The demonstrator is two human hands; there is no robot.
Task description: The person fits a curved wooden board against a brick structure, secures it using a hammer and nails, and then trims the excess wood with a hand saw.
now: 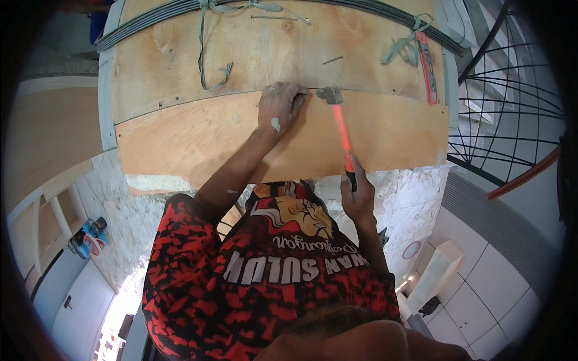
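My right hand grips the dark end of a hammer with an orange-red handle. Its worn grey head lies at the seam between a plywood strip on the near side and a larger plywood board beyond it. Just left of the hammer head, my left hand rests on the strip at the same seam, its fingers closed. Those fingertips are partly hidden, and I cannot make out what they hold. A loose nail lies on the far board.
Grey rods tied with strips run along the far edge. A red spirit level lies at the board's right. To the right stands a black wire frame. Blue-and-red tools are at the lower left, near a white door.
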